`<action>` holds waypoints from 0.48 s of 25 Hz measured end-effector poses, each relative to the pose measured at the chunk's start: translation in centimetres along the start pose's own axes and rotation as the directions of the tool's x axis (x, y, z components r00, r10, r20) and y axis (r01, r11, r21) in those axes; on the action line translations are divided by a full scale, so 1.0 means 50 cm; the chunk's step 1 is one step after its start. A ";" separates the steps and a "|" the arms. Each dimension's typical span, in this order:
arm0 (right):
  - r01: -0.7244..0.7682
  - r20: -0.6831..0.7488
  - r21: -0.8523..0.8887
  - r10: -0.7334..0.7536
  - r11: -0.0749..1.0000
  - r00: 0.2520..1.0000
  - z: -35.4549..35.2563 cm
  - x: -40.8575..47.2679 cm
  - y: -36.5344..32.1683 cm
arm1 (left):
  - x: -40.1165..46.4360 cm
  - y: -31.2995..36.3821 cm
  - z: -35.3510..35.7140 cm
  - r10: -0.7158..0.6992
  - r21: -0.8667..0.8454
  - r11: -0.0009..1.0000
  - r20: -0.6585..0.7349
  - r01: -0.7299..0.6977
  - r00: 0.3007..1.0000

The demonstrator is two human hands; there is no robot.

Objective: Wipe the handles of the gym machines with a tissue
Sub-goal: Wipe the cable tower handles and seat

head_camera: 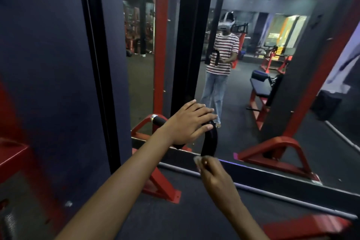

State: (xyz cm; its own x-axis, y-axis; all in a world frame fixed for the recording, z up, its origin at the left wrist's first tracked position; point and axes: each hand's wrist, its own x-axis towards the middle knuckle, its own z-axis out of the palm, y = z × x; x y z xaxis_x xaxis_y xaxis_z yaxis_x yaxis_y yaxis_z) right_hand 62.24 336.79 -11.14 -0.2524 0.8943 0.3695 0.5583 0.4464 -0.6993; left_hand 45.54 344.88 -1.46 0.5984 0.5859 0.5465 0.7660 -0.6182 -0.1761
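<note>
A wall mirror (243, 84) — in it a black bench (260, 85) on red legs.

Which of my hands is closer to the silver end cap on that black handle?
Left. Your left hand lies over the black handle just right of the silver cap. Your right hand is lower and further right, pinching a tissue at the handle's bottom end.

Bare forearms; striped tee (224, 52); jeans (213, 87)

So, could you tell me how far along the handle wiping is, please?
Nothing shows as finished. In hand: the left hand steadies the black handle while the right hand pinches a tissue against its lower end. Left: its upper curve and the silver-capped grip.
</note>
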 end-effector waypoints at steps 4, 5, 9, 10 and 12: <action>0.314 -0.218 -0.312 -0.389 0.897 0.895 -0.066 0.064 -0.047 | 0.001 -0.002 0.003 -0.006 -0.029 1.000 0.001 0.006 1.000; 0.379 -0.163 -0.454 -0.493 0.807 0.855 -0.059 0.071 -0.031 | 0.001 -0.002 0.003 -0.006 -0.036 0.999 0.011 0.007 1.000; 0.430 -0.003 -0.671 -0.581 0.604 0.814 0.012 0.057 0.035 | 0.006 0.001 -0.006 -0.012 -0.061 0.998 0.033 0.014 0.999; 0.405 -0.013 -0.668 -0.554 0.625 0.833 0.028 0.053 0.040 | 0.007 0.003 -0.008 -0.018 -0.071 0.997 0.034 0.020 0.999; 0.381 0.023 -0.651 -0.485 0.657 0.874 0.050 0.047 0.045 | 0.007 0.005 -0.007 -0.026 -0.084 0.996 0.033 0.029 0.999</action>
State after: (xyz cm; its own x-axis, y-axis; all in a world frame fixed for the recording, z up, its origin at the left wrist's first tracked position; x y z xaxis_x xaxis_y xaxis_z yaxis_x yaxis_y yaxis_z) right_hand 60.91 339.96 -13.40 -0.5096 0.5663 0.6478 0.7847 0.6147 0.0798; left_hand 45.87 344.72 -1.02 0.5857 0.6186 0.5238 0.7604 -0.6430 -0.0909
